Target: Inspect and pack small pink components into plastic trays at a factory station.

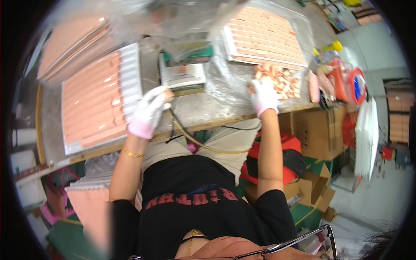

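Note:
A white glove with a pink cuff covers my left hand [149, 108], whose fingers are pinched on a small peach-coloured piece [168, 93] above the bench's front edge. Just below those fingers ends a yellowish flexible tube [195, 142]; whether they touch it I cannot tell. Gloved the same way, my right hand [264, 93] is at a loose pile of small peach pieces [286, 82], fingers curled in at its left side. What it grips is not clear. Left of my left hand lies a white ridged tray [132, 65] with rows of peach strips [93, 97].
Another tray of peach pieces [264, 37] lies on plastic film behind the pile. Stacked peach sheets [71, 47] stand far left. A green and white box [184, 71] sits mid-bench. Blurred clear plastic hangs at the top. Orange-red items [340, 80] and cardboard boxes [318, 132] are at right.

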A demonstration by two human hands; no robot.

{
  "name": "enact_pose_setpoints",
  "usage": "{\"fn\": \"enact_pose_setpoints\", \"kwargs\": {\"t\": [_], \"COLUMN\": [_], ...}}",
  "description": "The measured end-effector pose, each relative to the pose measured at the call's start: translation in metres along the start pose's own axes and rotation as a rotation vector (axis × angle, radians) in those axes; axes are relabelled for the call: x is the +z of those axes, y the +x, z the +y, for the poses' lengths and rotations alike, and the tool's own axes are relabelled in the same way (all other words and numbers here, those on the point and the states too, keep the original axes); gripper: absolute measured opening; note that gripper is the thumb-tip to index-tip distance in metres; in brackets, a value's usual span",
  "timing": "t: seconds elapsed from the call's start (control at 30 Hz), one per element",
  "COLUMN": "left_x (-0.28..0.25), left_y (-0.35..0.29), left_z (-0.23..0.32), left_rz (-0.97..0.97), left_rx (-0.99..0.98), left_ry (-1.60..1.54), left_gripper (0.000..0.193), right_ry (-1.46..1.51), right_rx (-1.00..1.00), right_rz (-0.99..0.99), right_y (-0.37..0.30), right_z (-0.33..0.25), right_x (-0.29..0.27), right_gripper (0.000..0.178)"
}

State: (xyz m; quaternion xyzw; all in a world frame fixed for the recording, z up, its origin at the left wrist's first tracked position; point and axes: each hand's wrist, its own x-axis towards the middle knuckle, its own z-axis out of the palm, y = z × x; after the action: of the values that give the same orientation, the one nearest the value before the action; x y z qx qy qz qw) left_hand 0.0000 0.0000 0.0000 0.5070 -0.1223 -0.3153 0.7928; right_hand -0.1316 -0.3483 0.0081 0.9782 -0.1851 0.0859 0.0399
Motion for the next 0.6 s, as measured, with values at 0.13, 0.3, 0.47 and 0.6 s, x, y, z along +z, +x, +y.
{"fn": "enact_pose_setpoints", "kwargs": {"t": [0.13, 0.3, 0.47, 0.6], "left_x": [0.018, 0.012, 0.028, 0.034], "left_y": [0.009, 0.012, 0.011, 0.008], "left_z": [-0.014, -0.026, -0.03, -0.032], "left_rz": [-0.041, -0.089, -0.074, -0.058], "left_rx": [-0.05, -0.12, -0.124, -0.078], "left_ry": [-0.363, -0.413, -0.501, -0.522], "left_gripper": [0.035, 0.034, 0.031, 0.036], "right_ry": [-0.028, 1.47, 1.758, 1.205], "right_rx": [-0.097, 0.121, 0.068, -0.275], "right_rz": [0.022, -0.009, -0.175, 0.161], "right_y": [0.013, 0.005, -0.003, -0.004], "right_z": [0.014, -0.072, -0.159, -0.156], "right_x": [-0.003, -0.041, -0.036, -0.031], "right_gripper": [0.019, 0.032, 0.045, 0.041]}}
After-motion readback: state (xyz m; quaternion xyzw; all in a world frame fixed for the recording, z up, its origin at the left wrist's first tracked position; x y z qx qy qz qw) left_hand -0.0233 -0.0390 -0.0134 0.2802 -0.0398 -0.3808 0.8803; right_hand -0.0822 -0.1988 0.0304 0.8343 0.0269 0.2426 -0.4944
